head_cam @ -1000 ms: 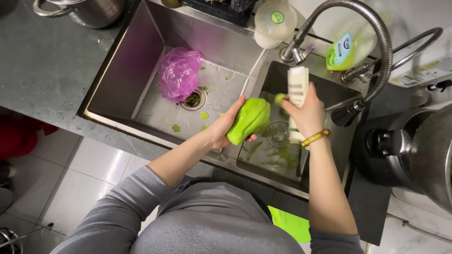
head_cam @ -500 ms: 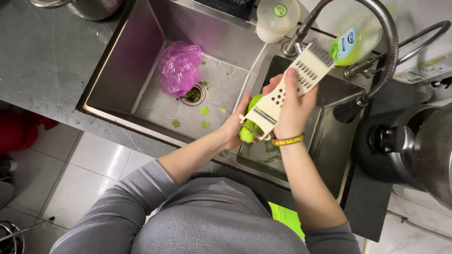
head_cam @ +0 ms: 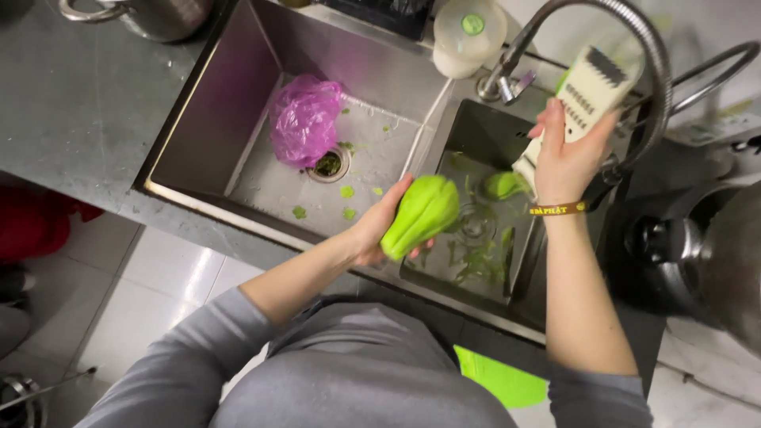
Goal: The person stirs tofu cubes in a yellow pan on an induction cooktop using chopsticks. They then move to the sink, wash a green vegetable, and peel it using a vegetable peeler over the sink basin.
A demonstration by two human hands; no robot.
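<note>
**Peeling a green gourd over a double sink**

You are holding a pale green gourd (head_cam: 422, 215) in your left hand (head_cam: 379, 230), fingers closed around its lower end, at the centre of the frame above the divider between the two basins. Your right hand (head_cam: 564, 162) is gripping a white flat grater-peeler (head_cam: 583, 99) by its lower part, lifted toward the upper right beside the curved tap (head_cam: 602, 16) and apart from the gourd. Green shavings are lying in the right basin (head_cam: 476, 254); a pink plastic bag (head_cam: 303, 119) is sitting by the drain of the left basin (head_cam: 238, 103), left of centre. The step in hand appears to be a pause between peeling strokes. Judging from this, the next move is calling for bringing the blade back against the unpeeled skin while keeping your fingertips clear.
</note>
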